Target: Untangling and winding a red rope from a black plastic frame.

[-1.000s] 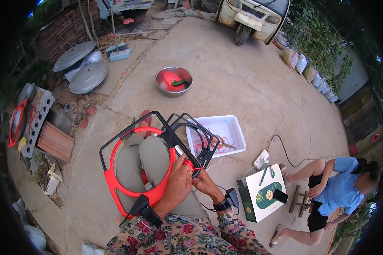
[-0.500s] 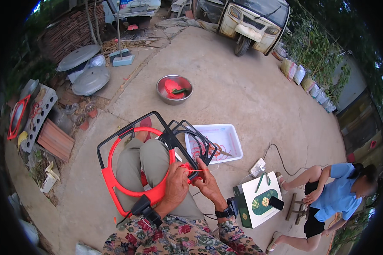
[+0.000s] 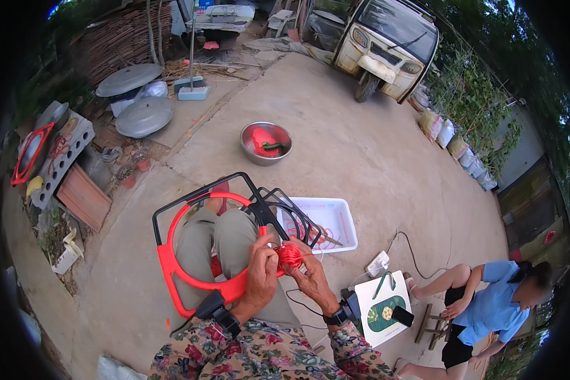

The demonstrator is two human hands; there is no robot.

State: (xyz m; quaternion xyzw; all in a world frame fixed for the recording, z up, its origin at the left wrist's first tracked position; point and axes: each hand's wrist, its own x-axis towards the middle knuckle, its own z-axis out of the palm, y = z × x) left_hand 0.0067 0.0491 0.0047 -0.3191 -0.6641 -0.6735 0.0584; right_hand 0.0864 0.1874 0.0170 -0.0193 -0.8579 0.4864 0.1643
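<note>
A black frame with a red ring (image 3: pixel 169 269) lies across my lap, its red part wrapped smoothly around the ring. My left hand (image 3: pixel 260 271) is closed at the ring's right side, its fingertips pinched beside a red cord bundle (image 3: pixel 289 254). From the right, my right hand (image 3: pixel 313 278) closes its fingers around that shiny red bundle, next to the frame's black bar. What exactly the left fingertips pinch is partly hidden. More black frames (image 3: pixel 291 209) lean just beyond, over a white plastic tray (image 3: pixel 347 221) holding red cord and scissors.
A metal bowl (image 3: pixel 266 158) with red and green things stands ahead on the concrete. To the right are a white box (image 3: pixel 383 335) with a phone (image 3: pixel 403 316) on it, a power strip (image 3: pixel 378 263) with cables, and a seated person in blue (image 3: pixel 497 304). A three-wheeler (image 3: pixel 386 54) is parked far off.
The red cord bundle now shows fully between my hands; before, a strand was stretched there. My right hand has turned slightly around it. The whole view has shifted a little.
</note>
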